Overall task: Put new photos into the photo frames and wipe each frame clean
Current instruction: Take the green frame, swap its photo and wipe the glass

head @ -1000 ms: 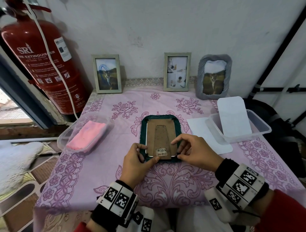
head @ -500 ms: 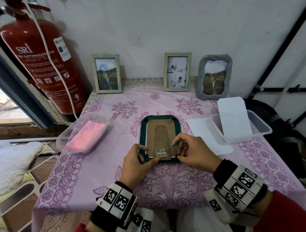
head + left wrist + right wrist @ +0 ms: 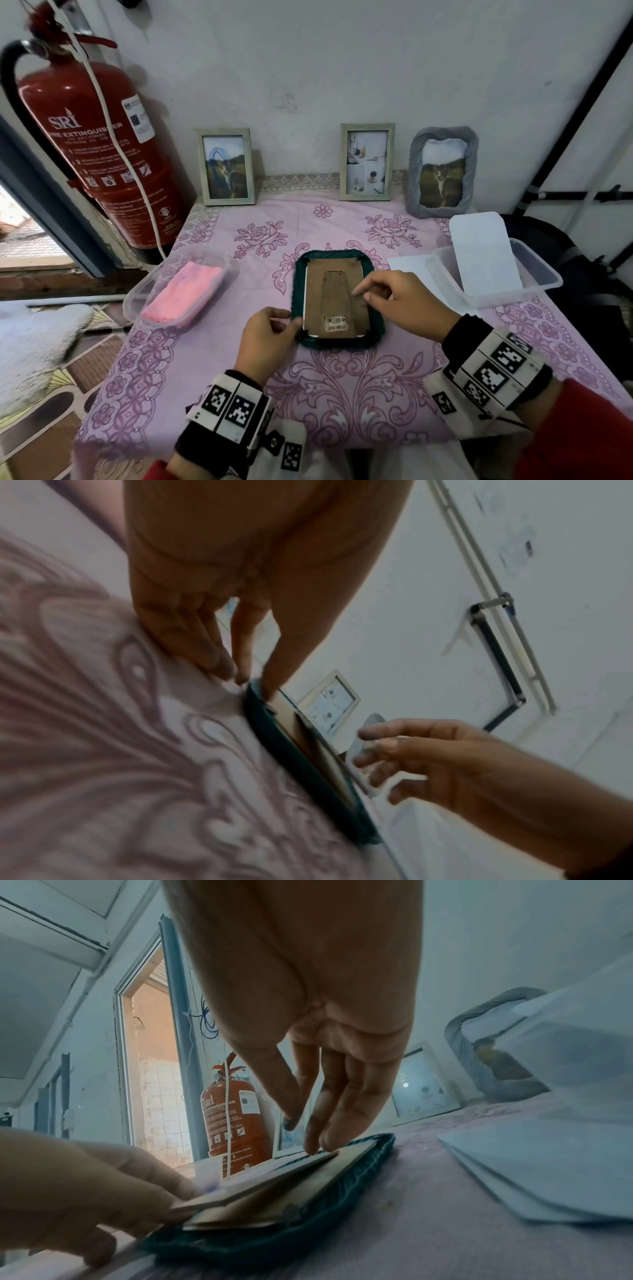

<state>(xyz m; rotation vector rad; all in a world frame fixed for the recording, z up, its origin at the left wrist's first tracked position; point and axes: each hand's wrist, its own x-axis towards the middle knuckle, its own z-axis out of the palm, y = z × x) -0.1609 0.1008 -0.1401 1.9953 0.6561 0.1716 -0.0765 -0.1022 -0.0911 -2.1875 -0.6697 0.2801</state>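
The left hand (image 3: 265,337) pinches the frame (image 3: 337,342) corner; the right hand (image 3: 407,305), fingers loosely extended, touches its backing beyond a barcode sticker (image 3: 336,322). Far left, an extinguisher (image 3: 99,154) reads "SRI".

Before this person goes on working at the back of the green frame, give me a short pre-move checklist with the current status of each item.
1. Dark green rope-edged photo frame lies face down on the floral pink tablecloth: ok.
2. Brown cardboard backing board with barcode sticker faces up: ok.
3. Left hand steadies the frame's near left edge: ok.
4. Right hand touches the board with its fingertips: ok.
5. Backing tabs all released: cannot tell.
6. Pink folded cloth in the clear plastic tub at left, ready for wiping: ok.
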